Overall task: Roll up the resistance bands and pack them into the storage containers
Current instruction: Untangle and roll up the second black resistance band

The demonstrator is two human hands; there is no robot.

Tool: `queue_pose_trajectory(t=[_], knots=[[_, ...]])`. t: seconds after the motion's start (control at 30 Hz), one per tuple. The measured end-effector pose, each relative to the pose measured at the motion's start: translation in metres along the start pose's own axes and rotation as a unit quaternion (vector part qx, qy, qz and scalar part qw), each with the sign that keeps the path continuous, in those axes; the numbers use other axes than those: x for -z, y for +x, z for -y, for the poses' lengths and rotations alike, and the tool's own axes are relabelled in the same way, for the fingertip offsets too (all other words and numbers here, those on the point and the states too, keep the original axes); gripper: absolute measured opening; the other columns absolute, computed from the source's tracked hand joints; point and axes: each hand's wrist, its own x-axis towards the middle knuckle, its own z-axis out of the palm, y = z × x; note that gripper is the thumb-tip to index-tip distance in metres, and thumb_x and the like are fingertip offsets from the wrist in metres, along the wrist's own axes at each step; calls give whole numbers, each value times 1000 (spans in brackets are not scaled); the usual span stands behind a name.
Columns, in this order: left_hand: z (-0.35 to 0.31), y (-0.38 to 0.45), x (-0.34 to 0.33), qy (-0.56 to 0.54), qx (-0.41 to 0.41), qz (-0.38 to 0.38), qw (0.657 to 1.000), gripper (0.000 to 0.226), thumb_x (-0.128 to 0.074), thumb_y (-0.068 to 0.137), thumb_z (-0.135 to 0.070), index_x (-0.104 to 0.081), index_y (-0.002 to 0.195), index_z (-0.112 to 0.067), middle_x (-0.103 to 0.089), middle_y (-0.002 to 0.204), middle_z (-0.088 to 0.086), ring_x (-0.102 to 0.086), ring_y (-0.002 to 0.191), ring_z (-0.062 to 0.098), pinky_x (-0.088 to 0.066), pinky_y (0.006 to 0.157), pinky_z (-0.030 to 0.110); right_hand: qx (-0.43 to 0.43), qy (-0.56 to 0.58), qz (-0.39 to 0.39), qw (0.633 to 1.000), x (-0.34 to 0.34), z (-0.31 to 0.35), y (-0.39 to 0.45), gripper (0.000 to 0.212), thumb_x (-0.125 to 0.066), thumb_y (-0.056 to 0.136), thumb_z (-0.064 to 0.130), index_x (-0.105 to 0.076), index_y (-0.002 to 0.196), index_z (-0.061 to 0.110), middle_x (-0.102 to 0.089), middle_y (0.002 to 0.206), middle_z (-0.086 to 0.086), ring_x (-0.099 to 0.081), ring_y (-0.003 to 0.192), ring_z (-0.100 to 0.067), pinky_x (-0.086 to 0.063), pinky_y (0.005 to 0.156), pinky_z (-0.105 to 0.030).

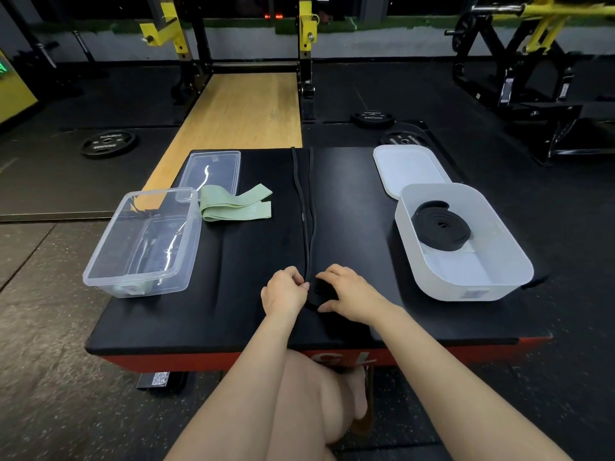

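We are observing the left hand [285,289] and right hand [346,292] gripping the long black rubber band's [306,207] rolled end near the padded black bench's [233,314] front edge.

Clear glossy plastic tub [143,241], matt black band [307,207] (rubbery), wooden platform [239,108]

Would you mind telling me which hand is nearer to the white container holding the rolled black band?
Right. The right hand lies just left of the white container, gripping the band's rolled end; the left hand is farther left, beyond that roll.
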Motion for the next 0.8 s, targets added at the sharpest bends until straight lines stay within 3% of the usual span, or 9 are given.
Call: queue_pose_trajectory(t=[0.2, 0.3, 0.4, 0.6, 0.8], knots=[[0, 1, -3, -31, 5, -4, 1000, 8, -60, 89, -24, -59, 96, -20, -63, 105, -2, -57, 102, 17, -37, 95, 32, -93, 31, -95, 991, -17, 13, -9, 66, -68, 77, 53, -48, 124, 10, -45, 120, -2, -42, 116, -19, -41, 96, -30], [-1, -1, -4, -52, -8, -5, 999, 23, -60, 89, -18, -60, 112, -22, -63, 108, -4, -57, 104, 15, -40, 97, 33, -96, 7, -127, 987, -26, 23, -7, 60, -64, 83, 49, -47, 122, 6, -44, 125, -7, -40, 118, -23, -39, 96, -32], [-1, -3, -4, -73, -14, -3, 997, 25, -60, 89, -14, -63, 113, -22, -62, 110, -3, -57, 102, 15, -41, 98, 34, -84, 2, -143, 986, -26, 22, -5, 51, -62, 86, 44, -49, 118, 7, -46, 121, -5, -42, 116, -22, -38, 94, -30], [5, -8, 2, -77, -41, 4, 996, 18, -59, 90, -16, -66, 106, -18, -61, 108, -3, -57, 102, 15, -39, 101, 35, -48, -8, -101, 994, -15, 12, -1, 57, -67, 82, 42, -50, 128, 13, -48, 123, 0, -40, 116, -19, -36, 93, -27], [7, -6, 4, -79, -26, 2, 997, 8, -62, 88, -21, -67, 88, -15, -58, 92, -3, -57, 94, 18, -41, 97, 38, -7, 3, -18, 1000, -2, 1, 4, 67, -70, 82, 34, -44, 140, 15, -47, 128, 5, -36, 117, -16, -33, 95, -24]])
